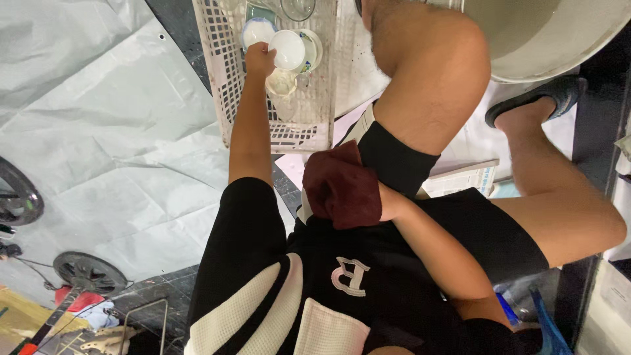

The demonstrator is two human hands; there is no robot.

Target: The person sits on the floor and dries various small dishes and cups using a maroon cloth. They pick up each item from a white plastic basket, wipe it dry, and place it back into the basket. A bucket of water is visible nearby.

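Head view: I see my left hand [259,59] reaching into the white plastic crate [220,79], fingers pinching the rim of a white bowl [288,49] among glasses. My right hand [388,200] clutches a dark red cloth [342,187] at my lap. Grey tarpaulin [118,151] covers the floor; a large basin [552,36] sits near my knee.

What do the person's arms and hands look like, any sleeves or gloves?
The left hand and right hand are bare: no gloves, watch or rings visible. Forearms are uncovered. Short black sleeves end near the elbows, part of a black shirt with cream mesh panels.
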